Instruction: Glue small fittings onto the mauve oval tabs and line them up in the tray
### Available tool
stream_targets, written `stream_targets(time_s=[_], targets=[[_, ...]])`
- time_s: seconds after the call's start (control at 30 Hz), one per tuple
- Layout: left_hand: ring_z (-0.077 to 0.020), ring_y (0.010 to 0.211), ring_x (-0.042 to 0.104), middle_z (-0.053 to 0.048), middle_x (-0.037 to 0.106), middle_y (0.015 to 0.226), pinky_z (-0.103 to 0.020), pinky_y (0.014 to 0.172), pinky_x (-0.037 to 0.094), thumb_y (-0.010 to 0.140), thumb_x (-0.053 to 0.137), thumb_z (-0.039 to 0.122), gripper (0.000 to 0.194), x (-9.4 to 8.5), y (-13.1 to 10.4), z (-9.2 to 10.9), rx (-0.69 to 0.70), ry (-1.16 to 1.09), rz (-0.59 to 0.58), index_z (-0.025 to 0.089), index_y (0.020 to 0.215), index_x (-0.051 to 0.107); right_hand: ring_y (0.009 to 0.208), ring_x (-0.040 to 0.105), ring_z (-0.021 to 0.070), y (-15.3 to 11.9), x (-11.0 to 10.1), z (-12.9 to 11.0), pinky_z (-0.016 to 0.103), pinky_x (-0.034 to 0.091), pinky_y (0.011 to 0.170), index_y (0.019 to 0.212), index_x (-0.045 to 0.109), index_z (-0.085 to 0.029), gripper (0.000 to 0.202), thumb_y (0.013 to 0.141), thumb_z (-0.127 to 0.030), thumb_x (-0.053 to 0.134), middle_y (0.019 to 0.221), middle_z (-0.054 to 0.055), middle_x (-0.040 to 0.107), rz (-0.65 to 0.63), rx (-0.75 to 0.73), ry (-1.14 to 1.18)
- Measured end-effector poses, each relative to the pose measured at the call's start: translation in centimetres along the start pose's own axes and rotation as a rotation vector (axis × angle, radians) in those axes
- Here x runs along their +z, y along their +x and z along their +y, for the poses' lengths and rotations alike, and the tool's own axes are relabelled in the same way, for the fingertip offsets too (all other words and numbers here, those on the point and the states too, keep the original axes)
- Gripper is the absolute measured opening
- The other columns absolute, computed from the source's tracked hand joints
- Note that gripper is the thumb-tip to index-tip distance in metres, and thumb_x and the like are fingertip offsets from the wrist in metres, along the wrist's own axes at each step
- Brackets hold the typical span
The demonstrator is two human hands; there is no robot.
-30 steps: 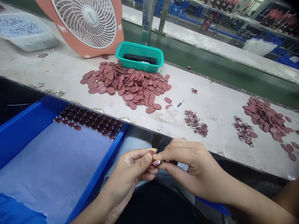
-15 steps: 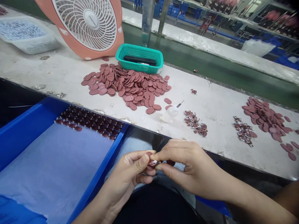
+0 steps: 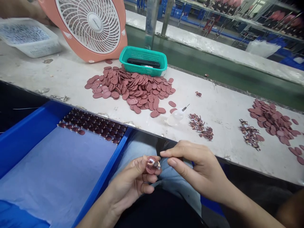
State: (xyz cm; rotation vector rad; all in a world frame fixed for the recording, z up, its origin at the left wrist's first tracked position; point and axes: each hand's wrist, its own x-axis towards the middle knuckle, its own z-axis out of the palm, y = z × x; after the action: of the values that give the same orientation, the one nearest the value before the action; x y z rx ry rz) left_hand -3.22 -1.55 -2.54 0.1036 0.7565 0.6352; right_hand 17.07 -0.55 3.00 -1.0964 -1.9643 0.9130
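My left hand (image 3: 133, 177) holds a reddish-brown oval disc (image 3: 151, 169) between thumb and fingers, with a small brown and white figure (image 3: 155, 164) lying on it. Just to the right, my right hand (image 3: 194, 167) has its thumb and index finger apart, with nothing between them. On the table lie a large pile of oval discs (image 3: 140, 88), a clear bottle with a thin dark tip (image 3: 175, 117) and a small heap of figures (image 3: 200, 126). Rows of discs with figures (image 3: 95, 125) line the far end of the blue bin at the left.
A pink fan (image 3: 95, 25), a green basket (image 3: 143, 60) and a white tub (image 3: 38, 41) stand along the table. The blue bin's wall (image 3: 104, 177) is beside my left forearm. Another person's arm (image 3: 26, 9) reaches in at the top left.
My right hand has let go of the disc and figure and moved slightly right, its fingers parting. Another person's arm has appeared at the top left.
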Motion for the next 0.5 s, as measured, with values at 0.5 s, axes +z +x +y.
stream_targets(time_s=[0.5], targets=[[-0.0074, 0.055, 0.06, -0.005, 0.071, 0.076, -0.016, 0.046, 0.057, 0.076, 0.082, 0.043, 0.03, -0.8, 0.5, -0.2, 0.051, 0.022, -0.042, 0.014, 0.081, 0.078, 0.065, 0.059, 0.0108, 0.2, 2.2, 0.5, 0.021, 0.047, 0.061, 0.108, 0.075, -0.022, 0.021, 0.087, -0.019, 0.072, 0.072, 0.0, 0.069, -0.027, 0.139, 0.14]])
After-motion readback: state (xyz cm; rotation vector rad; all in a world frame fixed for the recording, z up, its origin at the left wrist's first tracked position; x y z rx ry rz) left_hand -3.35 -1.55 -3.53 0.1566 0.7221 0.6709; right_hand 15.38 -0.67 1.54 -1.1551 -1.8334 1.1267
